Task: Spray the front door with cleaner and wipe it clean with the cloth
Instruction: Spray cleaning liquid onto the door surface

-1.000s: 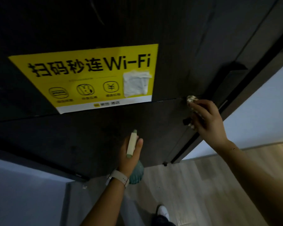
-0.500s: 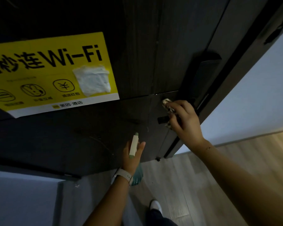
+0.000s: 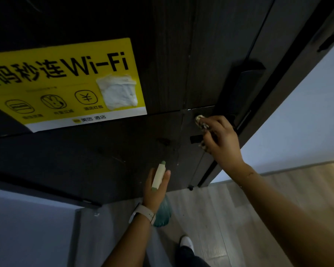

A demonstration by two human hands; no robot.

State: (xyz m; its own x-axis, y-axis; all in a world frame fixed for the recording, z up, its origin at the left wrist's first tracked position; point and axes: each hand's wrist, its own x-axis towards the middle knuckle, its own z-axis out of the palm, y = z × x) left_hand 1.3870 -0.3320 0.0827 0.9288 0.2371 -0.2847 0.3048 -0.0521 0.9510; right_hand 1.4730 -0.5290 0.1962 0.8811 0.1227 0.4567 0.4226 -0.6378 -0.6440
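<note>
Scene: We look down from head height at a dark wooden front door [image 3: 162, 132], dimly lit, with pale flooring [image 3: 229, 218] beneath us.
Right hand: Our right hand [image 3: 220, 143] is curled round a bunched, mottled cloth [image 3: 200, 121] and presses it to the door at the right, just below the black lock plate [image 3: 243, 89] and beside a small black latch knob [image 3: 196, 139].
Left hand: Our left hand [image 3: 155, 189] grips a spray bottle [image 3: 159, 176], pale head up and teal body hanging below the wrist, held near the door's lower middle.
Sticker: A yellow Wi-Fi sticker [image 3: 66, 83] sits to the left, a whitish torn patch [image 3: 120, 91] on its right part.
Risk, lock: We judge that wet cloth rubbed around the plate could push cleaner into the lock seams.
Risk, knob: The wiping hand could knock or turn the knob.
Risk, sticker: Spray or wiping that strays left could soak the paper and lift its edge.
Risk, floor: Drips may make the flooring slippery under the shoe [image 3: 186, 242].
Risk, light: In this gloom we could easily miss streaks.
</note>
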